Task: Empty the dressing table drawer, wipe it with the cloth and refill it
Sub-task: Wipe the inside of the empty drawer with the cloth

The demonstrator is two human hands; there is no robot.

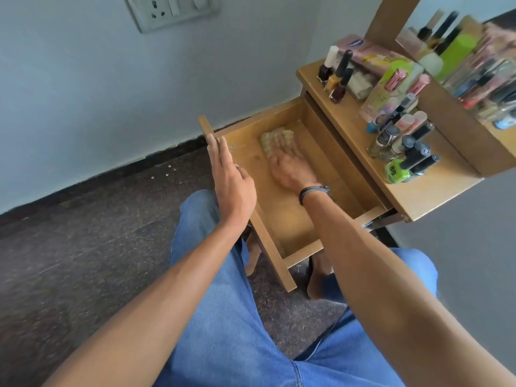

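Dressing table top carries the bottles, presumably parked there to clear the drawer. Drawer is pulled well out with only the cloth inside, so emptying looks done and wiping is the step in hand. Left hand lies with straight fingers along the drawer front, gripping nothing, likely steadying it against the push. Right hand is flat, pressing the cloth onto the drawer floor toward the far end; blurred, no pinch visible. Refill not yet begun.
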